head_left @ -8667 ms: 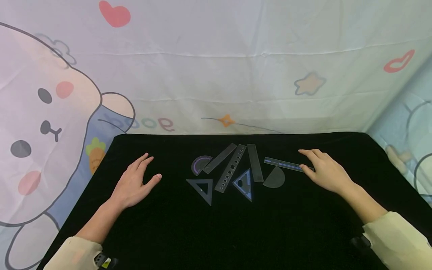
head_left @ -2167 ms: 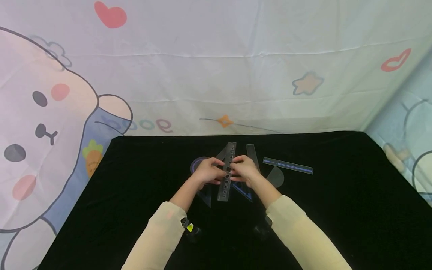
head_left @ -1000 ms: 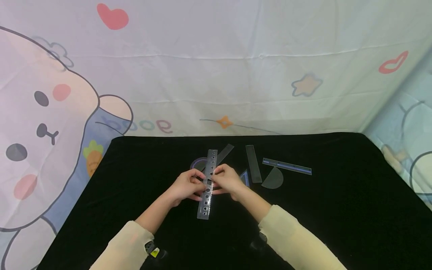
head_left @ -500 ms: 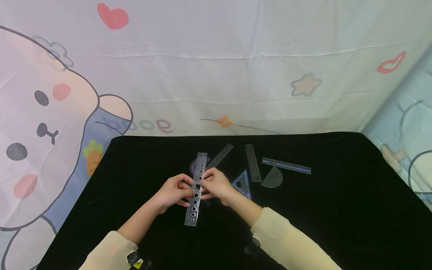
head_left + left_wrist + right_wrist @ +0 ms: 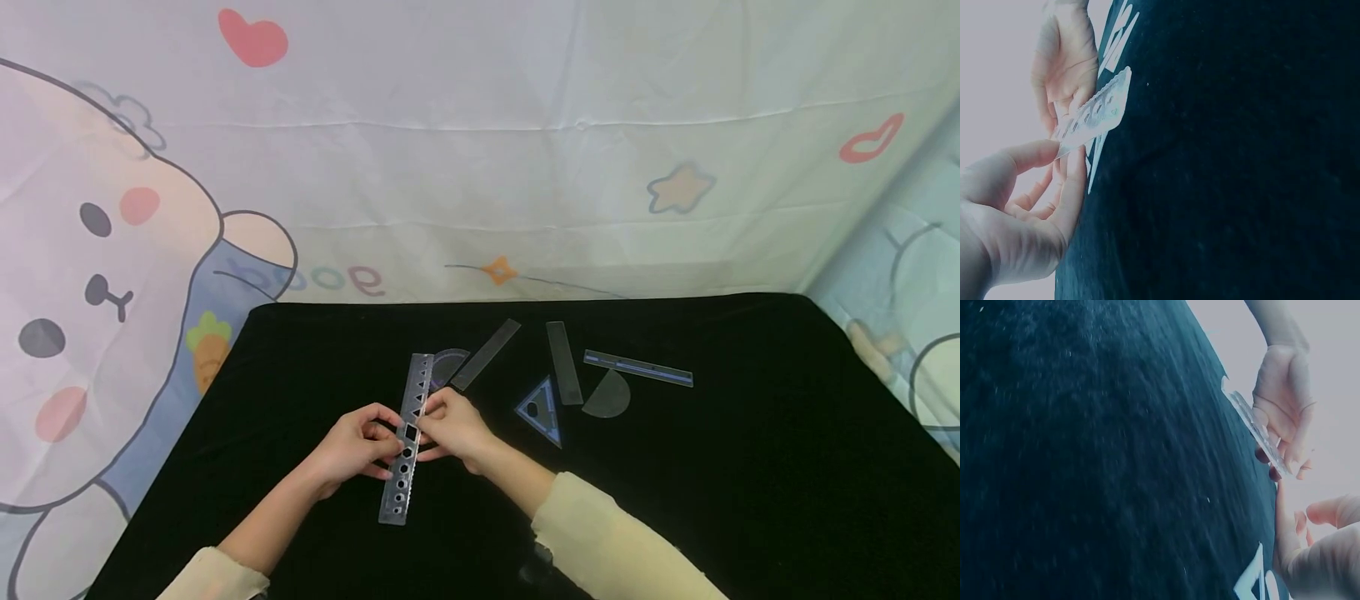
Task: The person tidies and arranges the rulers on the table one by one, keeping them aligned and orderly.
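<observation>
A clear stencil ruler (image 5: 415, 387) with a row of cut-out shapes slants in the middle of the head view, raised off the black cloth. My left hand (image 5: 352, 450) pinches its left edge between thumb and fingers, near the middle. From the other side, my right hand (image 5: 457, 429) holds the right edge with its fingertips. In the left wrist view, the left thumb lies on the stencil ruler (image 5: 1094, 119), and its far end points away from the palm. Strong light in the right wrist view hides part of the right hand's contact with the stencil ruler (image 5: 1254, 425).
Behind the stencil ruler lies a protractor (image 5: 447, 367), partly covered. Near it are a plain ruler (image 5: 486, 354), another ruler (image 5: 564, 364), a blue set square (image 5: 550, 417), a semicircle (image 5: 609, 394) and a blue-striped ruler (image 5: 637, 368). Black cloth (image 5: 637, 517) covers the table.
Both hands reached in from the sides and took up the stencil ruler. They have carried it left and nearer, uncovering the blue set square. The other pieces lie about where they were.
</observation>
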Tool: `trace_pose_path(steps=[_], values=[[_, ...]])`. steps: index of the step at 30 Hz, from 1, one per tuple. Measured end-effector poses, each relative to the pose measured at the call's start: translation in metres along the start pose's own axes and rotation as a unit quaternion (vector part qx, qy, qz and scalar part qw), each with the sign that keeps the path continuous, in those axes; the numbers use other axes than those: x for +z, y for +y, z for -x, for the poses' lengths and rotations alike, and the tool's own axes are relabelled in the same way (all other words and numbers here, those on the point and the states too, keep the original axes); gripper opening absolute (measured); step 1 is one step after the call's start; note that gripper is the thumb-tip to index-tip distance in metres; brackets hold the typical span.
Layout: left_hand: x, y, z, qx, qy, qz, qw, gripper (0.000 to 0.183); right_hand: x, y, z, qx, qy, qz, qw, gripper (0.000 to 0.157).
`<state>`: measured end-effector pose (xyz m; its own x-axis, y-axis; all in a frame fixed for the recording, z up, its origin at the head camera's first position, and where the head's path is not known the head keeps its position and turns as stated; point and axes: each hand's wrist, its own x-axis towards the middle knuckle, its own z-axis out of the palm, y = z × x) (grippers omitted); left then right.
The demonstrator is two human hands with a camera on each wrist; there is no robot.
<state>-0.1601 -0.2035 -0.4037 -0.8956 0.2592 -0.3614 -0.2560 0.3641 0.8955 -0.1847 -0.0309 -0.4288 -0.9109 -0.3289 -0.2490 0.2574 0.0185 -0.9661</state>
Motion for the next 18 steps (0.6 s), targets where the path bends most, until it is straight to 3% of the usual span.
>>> trace_pose_path(steps=[9,18], values=[[-0.013,-0.012,0.013,-0.009,0.023,-0.016,0.9996,0.033,0.025,0.003,0.001,-0.003,-0.005,0.012,1.000,0.019],[-0.028,-0.021,0.028,0.005,0.011,-0.029,0.9995,0.033,0.046,0.007,0.002,-0.011,-0.010,0.004,1.000,0.018]])
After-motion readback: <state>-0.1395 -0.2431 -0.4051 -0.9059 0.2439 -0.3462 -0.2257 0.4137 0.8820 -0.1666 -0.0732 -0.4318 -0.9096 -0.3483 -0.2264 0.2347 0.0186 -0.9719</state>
